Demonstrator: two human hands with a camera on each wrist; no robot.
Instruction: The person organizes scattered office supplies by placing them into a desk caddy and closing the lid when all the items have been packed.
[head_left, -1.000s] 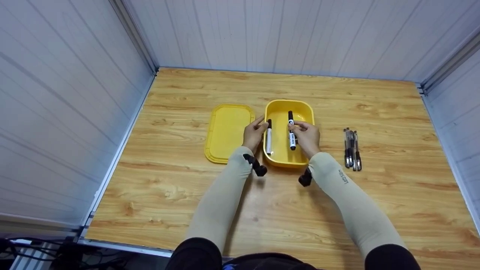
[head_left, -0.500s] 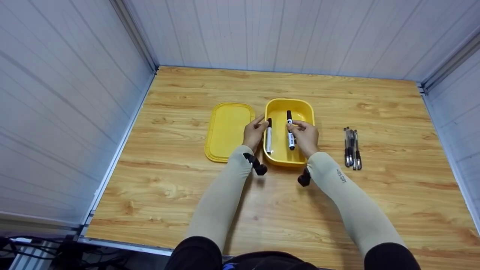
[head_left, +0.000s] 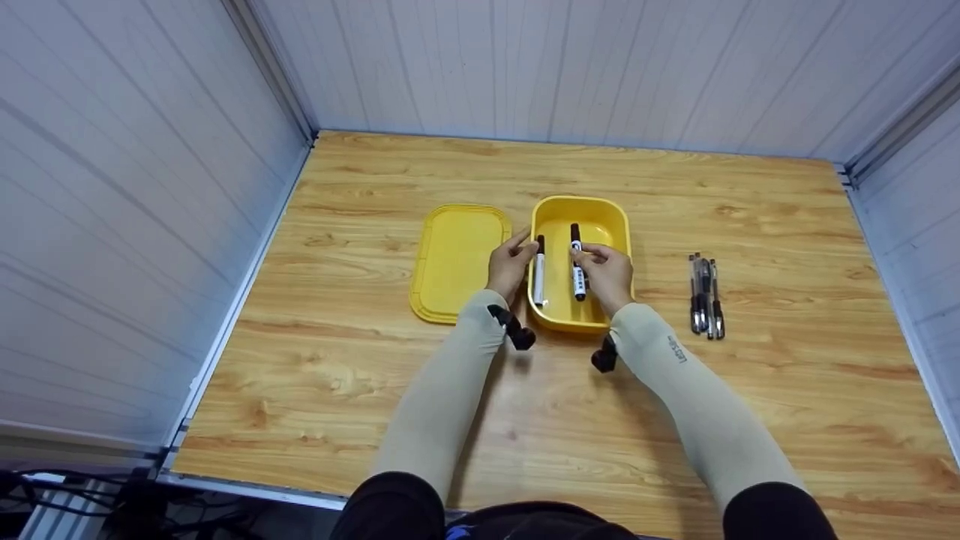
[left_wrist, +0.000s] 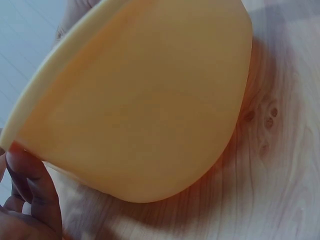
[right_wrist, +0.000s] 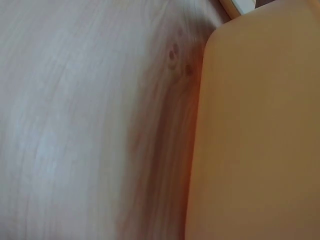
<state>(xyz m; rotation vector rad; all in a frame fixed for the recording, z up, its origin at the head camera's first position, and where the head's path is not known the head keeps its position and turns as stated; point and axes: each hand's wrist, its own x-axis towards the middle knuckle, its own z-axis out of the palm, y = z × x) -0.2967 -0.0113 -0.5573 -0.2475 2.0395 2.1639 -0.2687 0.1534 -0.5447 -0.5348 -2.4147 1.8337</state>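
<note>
A yellow plastic box (head_left: 559, 304) stands without its cover in the middle of the table. My left hand (head_left: 508, 265) pinches its left rim; in the left wrist view, fingers (left_wrist: 37, 185) bend at the edge of the box wall (left_wrist: 150, 110). Over the inside of the box, my right hand (head_left: 610, 274) holds a black-and-white marker (head_left: 578, 283) between thumb and fingers, black cap toward the far side. Another white marker (head_left: 539, 283) with a black cap lies along the left inner wall. In the right wrist view only the box's outer wall (right_wrist: 255, 140) shows, and the hand is hidden.
A flat yellow lid (head_left: 457, 262) lies left of the box, partly under the left hand in the head view. Several black-gripped clear pens (head_left: 703, 296) lie bunched to the right. White panel walls (head_left: 480, 67) border the wooden table (head_left: 330, 375).
My right hand has shifted slightly left with the marker, farther over the inside of the box. The left hand stays at the rim.
</note>
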